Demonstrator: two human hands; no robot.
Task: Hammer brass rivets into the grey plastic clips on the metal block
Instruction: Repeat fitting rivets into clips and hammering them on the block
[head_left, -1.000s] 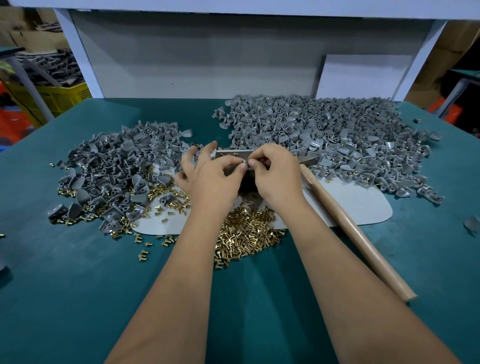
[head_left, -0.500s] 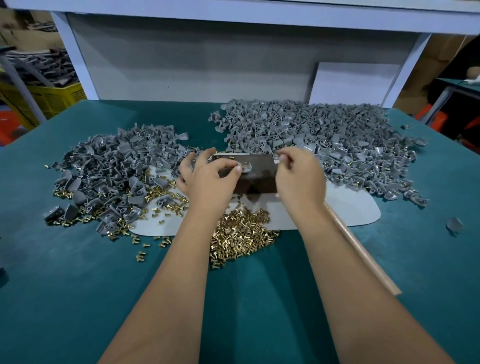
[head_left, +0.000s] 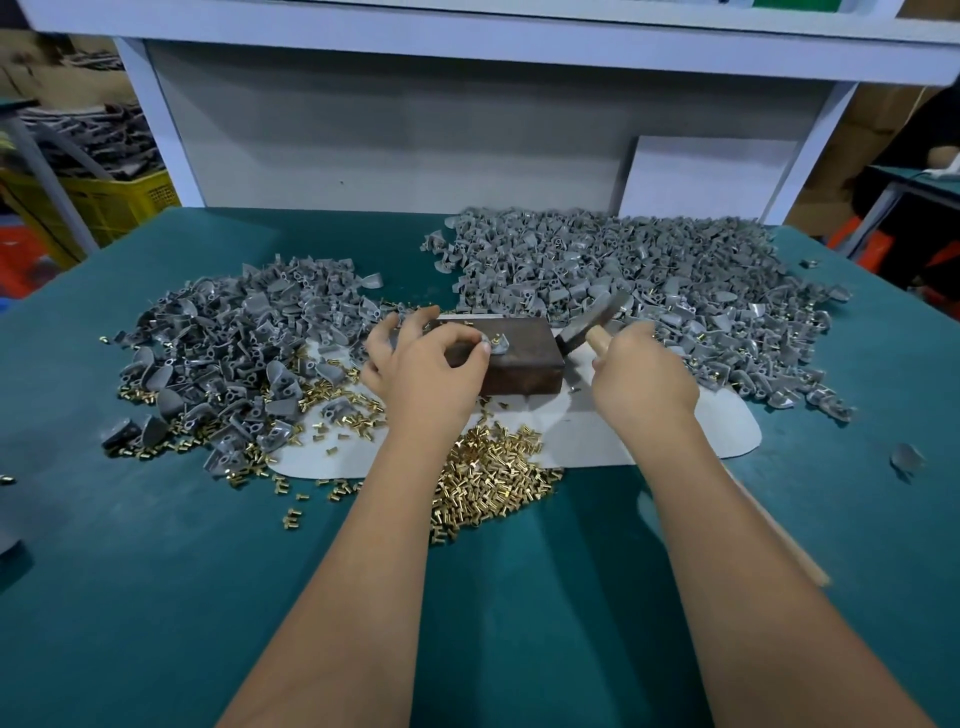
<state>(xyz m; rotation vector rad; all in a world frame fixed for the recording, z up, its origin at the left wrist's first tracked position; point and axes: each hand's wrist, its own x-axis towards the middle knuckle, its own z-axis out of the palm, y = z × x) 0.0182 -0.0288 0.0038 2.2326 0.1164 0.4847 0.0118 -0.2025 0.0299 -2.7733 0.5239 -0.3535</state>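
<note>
The right hand (head_left: 641, 374) has left the clip and now grips the hammer (head_left: 592, 325) by its wooden handle, head raised beside the metal block (head_left: 524, 358).

Nearest, loose brass rivets (head_left: 488, 478) lie heaped on the teal table (head_left: 156, 545). The left hand (head_left: 423, 364) pinches a grey plastic clip (head_left: 496, 344), a rivet upright in it, on the dark block. Beyond, clip piles (head_left: 623, 270); far left, a yellow crate (head_left: 98, 202) holds grey parts.

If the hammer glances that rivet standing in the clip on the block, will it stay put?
Probably not well. The rivet stands upright, tall and thin, so it may tip. The clip is small, likely light plastic, pinned only by left-hand fingertips. The block looks solid and should hardly shift.
</note>
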